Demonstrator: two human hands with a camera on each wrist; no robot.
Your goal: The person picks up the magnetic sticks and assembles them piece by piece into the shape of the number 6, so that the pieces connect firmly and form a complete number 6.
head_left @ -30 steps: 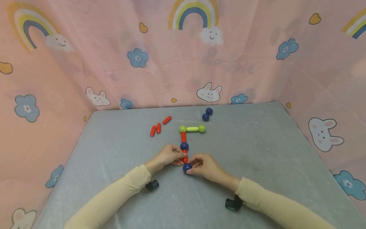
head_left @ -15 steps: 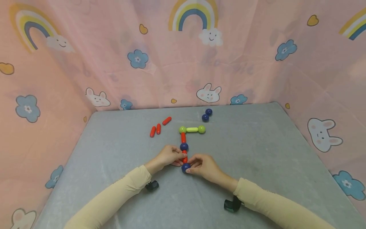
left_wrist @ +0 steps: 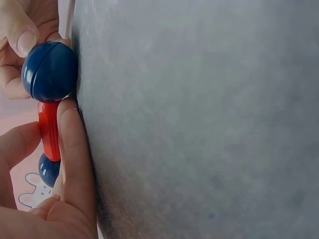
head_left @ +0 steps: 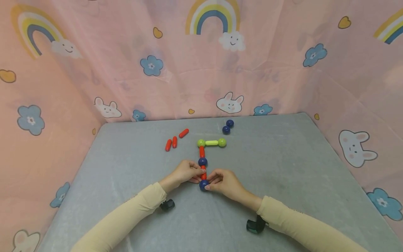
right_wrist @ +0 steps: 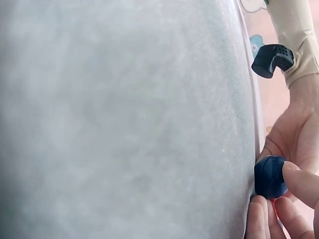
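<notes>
My left hand (head_left: 186,171) pinches a red rod (left_wrist: 49,130) between thumb and fingers. At the rod's near end sits a dark blue ball (head_left: 204,185), which my right hand (head_left: 227,183) holds from the right with thumb and fingers. In the left wrist view the ball meets the rod's end. Beyond the rod, a second blue ball (head_left: 203,161) joins it to another red rod (head_left: 202,152). That line runs up to a green ball (head_left: 201,142), from which a light green rod (head_left: 212,142) leads right to another green ball (head_left: 222,142).
Several items lie farther back on the grey table (head_left: 283,168): three loose red rods (head_left: 174,141) on the left and two loose blue balls (head_left: 228,126) on the right. A pink patterned cloth (head_left: 176,84) hangs behind and at the sides.
The near blue ball has shifted slightly left, into line with the red rod, with my right hand moving along. My left hand keeps its hold on the rod.
</notes>
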